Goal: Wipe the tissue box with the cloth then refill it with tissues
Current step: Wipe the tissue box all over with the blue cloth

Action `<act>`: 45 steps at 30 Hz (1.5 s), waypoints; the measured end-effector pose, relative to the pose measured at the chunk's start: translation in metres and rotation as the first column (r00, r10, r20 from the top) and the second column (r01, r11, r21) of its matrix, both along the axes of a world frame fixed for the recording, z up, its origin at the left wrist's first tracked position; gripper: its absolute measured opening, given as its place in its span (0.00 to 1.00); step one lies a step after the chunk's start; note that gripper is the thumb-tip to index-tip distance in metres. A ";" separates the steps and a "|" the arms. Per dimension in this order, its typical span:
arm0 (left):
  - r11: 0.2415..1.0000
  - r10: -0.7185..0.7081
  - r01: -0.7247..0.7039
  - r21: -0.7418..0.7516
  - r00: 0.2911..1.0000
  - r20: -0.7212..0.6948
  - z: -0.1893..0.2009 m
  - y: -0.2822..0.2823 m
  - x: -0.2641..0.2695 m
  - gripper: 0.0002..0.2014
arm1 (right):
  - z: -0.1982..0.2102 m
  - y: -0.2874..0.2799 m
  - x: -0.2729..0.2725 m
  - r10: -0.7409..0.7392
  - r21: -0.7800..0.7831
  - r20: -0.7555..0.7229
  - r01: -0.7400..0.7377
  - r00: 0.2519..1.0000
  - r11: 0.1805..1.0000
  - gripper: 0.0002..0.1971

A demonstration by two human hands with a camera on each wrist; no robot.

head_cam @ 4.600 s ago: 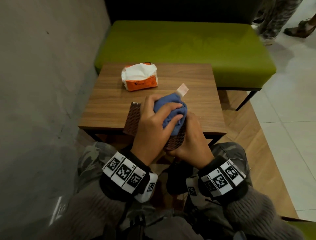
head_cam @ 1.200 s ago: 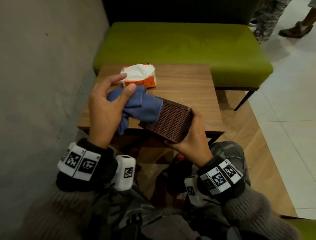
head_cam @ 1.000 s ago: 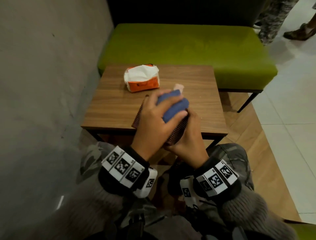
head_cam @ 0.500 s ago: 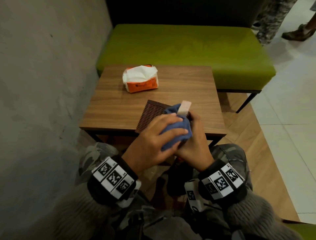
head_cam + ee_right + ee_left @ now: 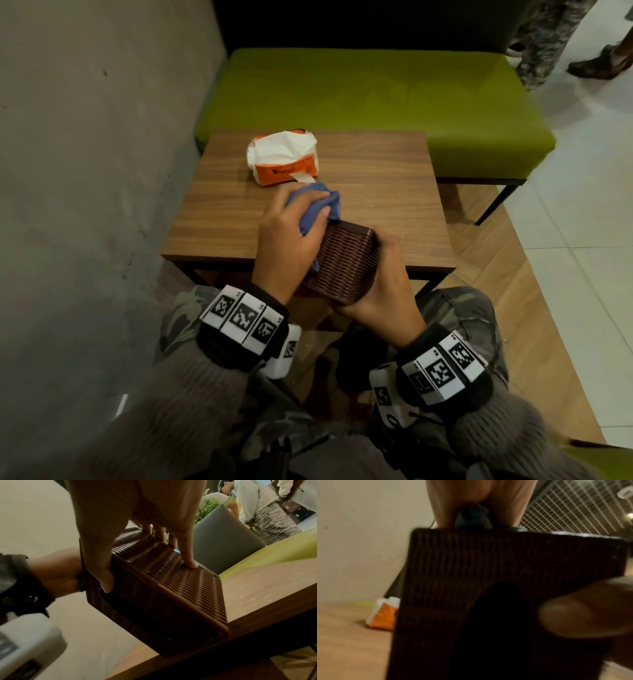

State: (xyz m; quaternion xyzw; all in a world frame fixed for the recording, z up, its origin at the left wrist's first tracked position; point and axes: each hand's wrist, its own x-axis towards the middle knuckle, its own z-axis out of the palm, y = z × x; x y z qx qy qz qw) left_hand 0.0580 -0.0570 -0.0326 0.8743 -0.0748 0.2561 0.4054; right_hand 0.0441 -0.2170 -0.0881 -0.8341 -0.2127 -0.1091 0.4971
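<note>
Wiping: your left hand [image 5: 287, 240] balled the cloth [image 5: 317, 205] vs tissue box [image 5: 342, 263].
Hold: your right hand [image 5: 383, 284] clasped box.
Left: refill; tissue pack [image 5: 282, 159] untouched on worktop [image 5: 383, 178].

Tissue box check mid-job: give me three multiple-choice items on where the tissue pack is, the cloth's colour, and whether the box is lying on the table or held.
1. Where is the tissue pack?
A. on the table's far side
B. on the bench
C. inside the tissue box

2. What colour is the cloth?
A. white
B. blue
C. green

3. What state is the tissue box in?
A. lying flat on the table, untouched
B. held tilted at the table's near edge
C. on the floor

Answers:
1 A, the orange and white pack lies on the wood near the green bench.
2 B, blue fabric bunches in the left hand.
3 B, the right hand grips it tilted, its oval opening facing down and toward the person.
</note>
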 end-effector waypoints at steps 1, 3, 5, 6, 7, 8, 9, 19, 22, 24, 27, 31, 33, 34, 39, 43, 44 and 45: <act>1.000 0.021 -0.021 0.015 1.000 0.012 0.001 -0.006 -0.001 0.12 | 0.000 0.001 0.000 -0.004 0.004 -0.001 0.004 1.000 1.000 0.49; 0.986 -0.097 0.088 0.142 0.994 0.059 -0.001 -0.026 -0.016 0.12 | 0.001 0.001 0.002 0.004 0.015 -0.041 -0.003 0.999 1.000 0.46; 0.933 -0.279 0.246 0.262 0.955 0.097 -0.006 -0.030 -0.032 0.13 | 0.002 0.000 0.003 0.005 0.027 -0.103 -0.002 0.995 1.000 0.43; 0.921 -0.308 0.273 0.276 0.947 0.090 -0.007 -0.024 -0.031 0.13 | 0.002 -0.002 0.003 0.008 0.036 -0.082 -0.005 0.997 0.999 0.43; 0.940 -0.264 0.239 0.243 0.962 0.076 -0.009 -0.016 -0.026 0.14 | 0.000 -0.004 0.003 0.011 0.032 -0.042 -0.010 0.999 0.999 0.45; 0.975 -0.164 0.154 0.163 0.985 0.050 -0.011 -0.007 -0.019 0.14 | -0.001 -0.006 0.002 0.006 0.025 -0.012 -0.005 1.000 1.000 0.47; 0.996 -0.057 0.055 0.068 0.998 0.029 -0.011 0.000 -0.013 0.13 | -0.001 -0.008 0.002 -0.002 0.021 -0.003 0.002 1.000 1.000 0.49; 0.991 0.120 -0.117 -0.069 0.992 0.037 -0.035 0.022 -0.031 0.11 | -0.003 -0.016 0.002 -0.026 0.039 -0.085 0.029 0.996 0.999 0.52; 0.989 0.150 -0.149 -0.017 0.987 0.049 -0.033 0.009 -0.044 0.11 | -0.004 -0.015 0.003 -0.040 0.057 -0.119 0.047 0.992 0.997 0.53; 0.988 -0.028 0.015 0.157 0.996 0.083 -0.038 0.003 -0.057 0.13 | -0.003 -0.017 0.005 -0.045 0.061 -0.112 0.052 0.993 0.997 0.53; 0.994 -0.050 0.046 0.103 0.998 0.038 -0.035 0.002 -0.048 0.13 | -0.001 -0.017 0.005 -0.031 -0.012 -0.074 0.030 0.997 0.999 0.53; 0.996 0.037 -0.034 -0.079 0.999 0.034 -0.013 -0.009 -0.025 0.10 | 0.005 -0.010 0.003 0.005 -0.033 -0.001 -0.005 1.000 0.999 0.48; 0.997 -0.058 0.060 -0.038 0.997 0.044 -0.004 -0.018 -0.020 0.10 | 0.005 -0.006 0.004 0.032 -0.043 0.045 -0.030 0.998 0.999 0.44; 0.993 -0.121 0.121 -0.002 0.992 0.045 0.000 -0.021 -0.018 0.10 | 0.005 -0.005 0.004 0.042 -0.043 0.050 -0.039 0.998 0.998 0.42; 0.959 -0.270 0.273 0.076 0.961 -0.054 0.014 -0.019 -0.012 0.09 | 0.001 -0.006 0.006 0.024 -0.055 0.023 -0.023 0.999 0.998 0.44; 0.992 -0.121 0.123 0.035 0.991 -0.060 0.008 0.007 -0.006 0.08 | 0.004 -0.013 -0.001 -0.003 -0.075 0.112 0.011 0.994 0.997 0.45; 0.996 -0.081 0.082 0.029 0.995 -0.051 0.005 0.010 -0.006 0.07 | 0.005 -0.013 -0.002 -0.005 -0.091 0.110 0.015 0.994 0.996 0.45; 0.998 -0.057 0.058 0.026 0.997 -0.045 0.004 0.009 -0.007 0.07 | 0.004 -0.012 -0.001 -0.007 -0.111 0.102 0.019 0.995 0.994 0.46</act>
